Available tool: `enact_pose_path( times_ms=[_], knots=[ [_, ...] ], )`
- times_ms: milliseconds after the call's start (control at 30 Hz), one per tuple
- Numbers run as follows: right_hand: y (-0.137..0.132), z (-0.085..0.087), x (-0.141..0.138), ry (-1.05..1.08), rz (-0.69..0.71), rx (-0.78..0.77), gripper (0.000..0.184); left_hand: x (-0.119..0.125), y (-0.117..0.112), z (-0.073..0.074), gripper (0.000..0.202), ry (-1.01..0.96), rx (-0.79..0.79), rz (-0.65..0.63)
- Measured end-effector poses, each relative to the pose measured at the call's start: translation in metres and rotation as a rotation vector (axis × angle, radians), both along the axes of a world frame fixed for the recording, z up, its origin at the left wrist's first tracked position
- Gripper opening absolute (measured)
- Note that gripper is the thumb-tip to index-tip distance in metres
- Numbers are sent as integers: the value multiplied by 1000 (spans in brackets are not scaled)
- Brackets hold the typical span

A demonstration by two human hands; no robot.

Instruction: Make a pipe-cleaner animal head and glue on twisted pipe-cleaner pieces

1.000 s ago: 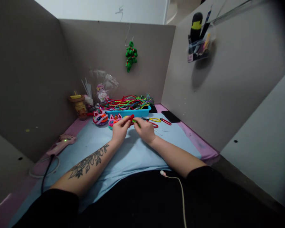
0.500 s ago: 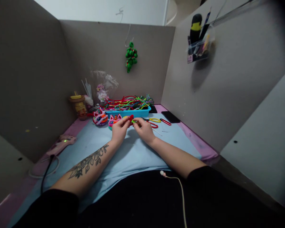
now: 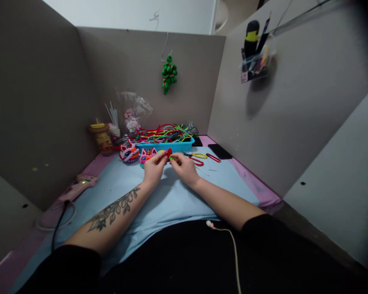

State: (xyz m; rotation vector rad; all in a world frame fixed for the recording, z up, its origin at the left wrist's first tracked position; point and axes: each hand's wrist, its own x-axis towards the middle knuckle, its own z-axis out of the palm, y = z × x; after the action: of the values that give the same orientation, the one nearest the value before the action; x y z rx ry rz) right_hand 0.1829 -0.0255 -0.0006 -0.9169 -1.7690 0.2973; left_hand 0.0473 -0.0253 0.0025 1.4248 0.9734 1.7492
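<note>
Above the light blue cloth [image 3: 171, 196], my left hand [image 3: 154, 168] pinches a small red fuzzy piece [image 3: 169, 152], which looks like bent pipe cleaner. My right hand [image 3: 185, 168] meets it from the other side, its fingers closed on a bright green bit [image 3: 171, 158] at the red piece's lower edge. Fingers hide much of both, so how they join cannot be made out. Just left of my hands sit two colourful fuzzy figures with pink ears, one farther left [image 3: 129, 153] and one partly behind my left hand [image 3: 147, 154].
A blue tray [image 3: 165, 146] heaped with coloured pipe cleaners [image 3: 168, 132] stands at the back. Yellow-handled pliers [image 3: 200, 155], red-handled scissors [image 3: 197, 161] and a black phone [image 3: 220, 151] lie to the right. A pink glue gun [image 3: 79, 185] with its cord lies left, near a lidded cup [image 3: 101, 139].
Both hands stay together around the red piece. My right fingers have shifted very slightly, covering a little more of the green bit.
</note>
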Motion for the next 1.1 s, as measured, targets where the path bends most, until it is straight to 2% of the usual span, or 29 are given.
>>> enact_pose_path(
  times_ms=[233, 533, 633, 833, 967, 1100],
  knots=[
    [3, -5, 0, -16, 17, 21, 24, 2, -2, 3, 35, -58, -35, -3],
    [-1, -4, 1, -175, -86, 107, 27, 4, -1, 2, 40, -149, -85, -42],
    [0, -3, -1, -108, -50, 66, 26, 4, 0, 1, 41, -168, -89, -52],
    [1, 0, -6, 116, 116, -111, 25, 4, -3, 5, 42, -202, -91, -51],
    [-3, 5, -6, 155, 165, -109, 27, 3, -1, 4, 42, -257, -100, -99],
    [-6, 7, -4, 167, 155, -90, 29, 0, 5, 3, 41, -301, -67, -132]
  ],
)
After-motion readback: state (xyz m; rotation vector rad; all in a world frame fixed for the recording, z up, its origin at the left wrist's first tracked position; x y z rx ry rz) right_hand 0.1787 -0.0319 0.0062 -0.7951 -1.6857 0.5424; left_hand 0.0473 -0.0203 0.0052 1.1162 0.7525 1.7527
